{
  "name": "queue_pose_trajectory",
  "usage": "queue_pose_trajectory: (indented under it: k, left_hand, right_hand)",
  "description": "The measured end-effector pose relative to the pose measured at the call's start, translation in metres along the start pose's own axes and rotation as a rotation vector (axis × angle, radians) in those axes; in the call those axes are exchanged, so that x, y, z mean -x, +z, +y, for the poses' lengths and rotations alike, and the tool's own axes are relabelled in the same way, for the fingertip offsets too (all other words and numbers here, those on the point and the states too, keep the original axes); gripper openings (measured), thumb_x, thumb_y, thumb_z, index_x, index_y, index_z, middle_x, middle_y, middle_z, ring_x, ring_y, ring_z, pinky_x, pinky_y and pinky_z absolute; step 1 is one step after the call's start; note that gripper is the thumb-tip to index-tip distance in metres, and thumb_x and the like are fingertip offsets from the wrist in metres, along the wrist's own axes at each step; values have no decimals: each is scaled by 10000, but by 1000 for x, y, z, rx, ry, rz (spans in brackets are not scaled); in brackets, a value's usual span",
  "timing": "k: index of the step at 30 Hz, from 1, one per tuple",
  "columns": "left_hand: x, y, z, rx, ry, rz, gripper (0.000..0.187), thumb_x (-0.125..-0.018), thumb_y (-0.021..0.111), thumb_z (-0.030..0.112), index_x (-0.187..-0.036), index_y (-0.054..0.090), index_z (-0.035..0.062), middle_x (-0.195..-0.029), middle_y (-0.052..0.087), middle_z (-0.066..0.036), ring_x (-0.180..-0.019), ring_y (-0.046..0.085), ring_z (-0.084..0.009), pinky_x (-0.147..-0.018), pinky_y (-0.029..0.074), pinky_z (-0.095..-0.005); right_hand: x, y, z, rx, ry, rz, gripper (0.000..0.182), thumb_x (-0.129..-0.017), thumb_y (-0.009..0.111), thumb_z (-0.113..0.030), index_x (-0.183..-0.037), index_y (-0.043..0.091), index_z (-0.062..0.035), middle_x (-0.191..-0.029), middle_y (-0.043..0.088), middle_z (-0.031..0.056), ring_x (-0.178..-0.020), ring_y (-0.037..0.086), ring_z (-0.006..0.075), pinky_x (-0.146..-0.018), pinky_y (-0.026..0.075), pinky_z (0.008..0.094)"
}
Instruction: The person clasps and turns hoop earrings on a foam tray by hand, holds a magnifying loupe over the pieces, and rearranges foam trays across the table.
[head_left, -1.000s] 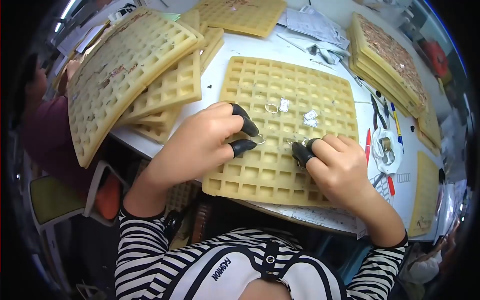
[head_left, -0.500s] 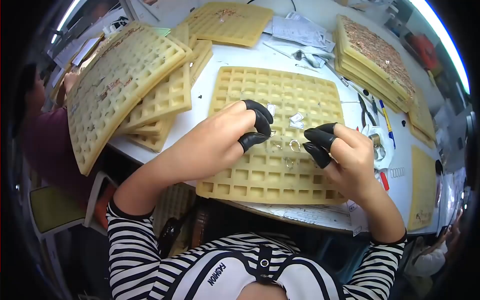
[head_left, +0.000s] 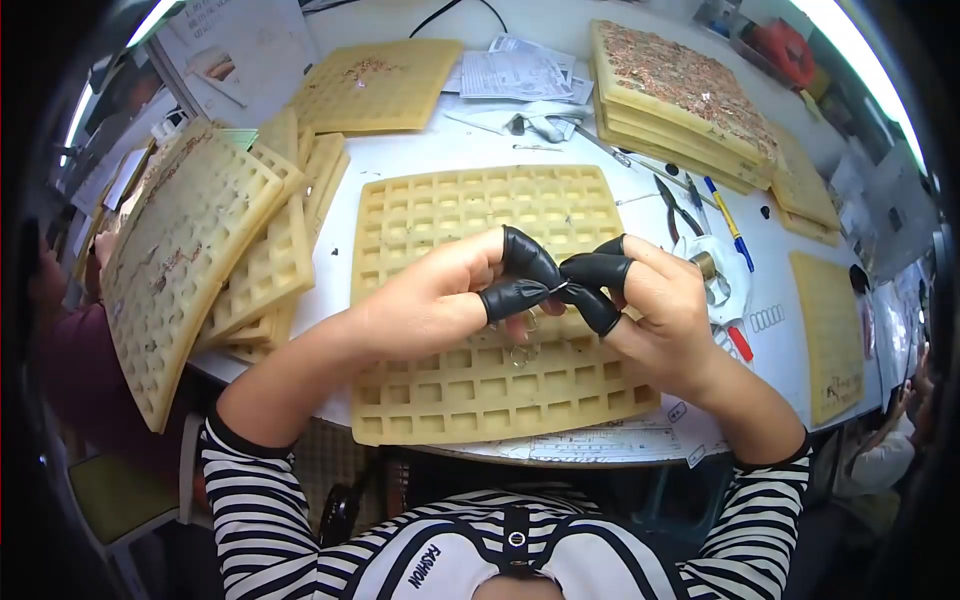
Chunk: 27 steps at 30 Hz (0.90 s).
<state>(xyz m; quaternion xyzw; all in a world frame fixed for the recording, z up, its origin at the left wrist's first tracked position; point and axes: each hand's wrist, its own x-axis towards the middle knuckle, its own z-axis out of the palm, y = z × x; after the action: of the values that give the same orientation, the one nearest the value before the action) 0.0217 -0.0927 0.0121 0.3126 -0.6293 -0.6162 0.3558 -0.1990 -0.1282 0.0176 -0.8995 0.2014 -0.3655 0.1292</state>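
Note:
Black finger cots cover the fingertips of both hands, which meet over the yellow tray of square pockets. My left hand pinches a small shiny metal piece between thumb and forefinger. From the other side, my right hand closes its covered fingers on the same piece. The fingertips hide most of it, so its exact kind cannot be made out. Just below, a thin metal ring lies on the tray, partly behind the fingers.
Similar trays lean in a pile at the left. A tray stack topped with coppery bits stands back right. Pliers, a blue-yellow pen and a white cloth lie to the right. Papers lie behind. A co-worker's sleeve shows far left.
My hands were apart over the tray and have come together, fingertips meeting on the small piece. The whole view has shifted, with the tray now lower and further left.

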Motion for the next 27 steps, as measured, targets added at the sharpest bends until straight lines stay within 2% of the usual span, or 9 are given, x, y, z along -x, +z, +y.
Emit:
queue_pose_trajectory:
  k: [2, 4, 5, 7, 10, 15, 22, 25, 27]
  left_hand:
    - [0, 1, -9, 204, -31, 10, 179, -943, 518, 96, -1103, 512, 16, -1073, 591, -92, -1007, 580, -161, -781, 512, -279]
    - [0, 5, -13, 247, -65, 49, 187, -937, 532, 100, -1103, 513, 16, -1071, 599, -96, -998, 587, -159, -773, 517, -280]
    - [0, 5, -15, 255, -80, 86, 204, -928, 541, 93, -1110, 508, 7, -1056, 611, -111, -931, 613, -176, -782, 521, -301]
    - [0, 4, -16, 261, -117, 143, 217, -916, 548, 65, -1120, 507, 2, -1036, 625, -118, -847, 644, -191, -783, 526, -318]
    - [3, 3, -14, 224, -86, 127, 218, -909, 547, 34, -1122, 509, 1, -1040, 623, -119, -853, 641, -188, -786, 528, -315]
    - [7, 8, -13, 226, -56, 131, 315, -850, 592, -58, -1143, 485, -14, -1137, 564, -117, -1076, 572, -204, -848, 531, -339]
    - [9, 8, -14, 235, -85, 163, 240, -884, 589, 14, -1107, 508, -25, -1072, 610, -132, -988, 623, -211, -809, 544, -322]
    - [10, 8, -13, 264, -80, 157, 211, -896, 579, 34, -1090, 520, -27, -1065, 618, -141, -959, 637, -217, -790, 550, -309]
    - [10, 8, -13, 257, -87, 153, 212, -896, 581, 35, -1088, 521, -29, -1060, 619, -139, -961, 638, -219, -787, 552, -309]
  right_hand:
    - [1, 3, 2, -9, 16, -6, 211, -718, 681, 30, -923, 649, -5, -724, 574, 59, -538, 509, 133, -484, 408, 253]
    - [2, 10, 3, 34, 10, 85, 153, -654, 713, -49, -781, 627, -44, -642, 507, 61, -514, 529, 219, -448, 419, 330]
    - [3, 5, 5, 28, -6, 2, 199, -698, 702, 16, -890, 652, -2, -680, 561, 64, -517, 509, 142, -464, 392, 255]
    - [3, 7, 5, 36, -19, 7, 199, -692, 709, 11, -882, 652, -3, -672, 557, 65, -511, 510, 145, -458, 388, 255]
    - [3, 7, 1, 53, 0, 9, 196, -677, 718, 7, -860, 649, -7, -660, 552, 64, -495, 508, 148, -443, 379, 256]
    - [3, 8, 1, 44, 18, 9, 180, -671, 715, 12, -836, 645, -10, -646, 536, 53, -481, 483, 135, -434, 363, 247]
    - [2, 8, -3, -1, 52, -14, 167, -695, 707, 9, -849, 649, -13, -662, 546, 51, -512, 494, 120, -454, 372, 238]
    - [3, 5, -6, -141, 237, -95, 150, -721, 689, 13, -863, 652, -16, -727, 581, 45, -579, 518, 102, -514, 403, 221]
    - [2, 8, -4, -192, 228, -59, 157, -708, 697, 13, -855, 652, -16, -691, 556, 51, -535, 499, 113, -476, 383, 237]
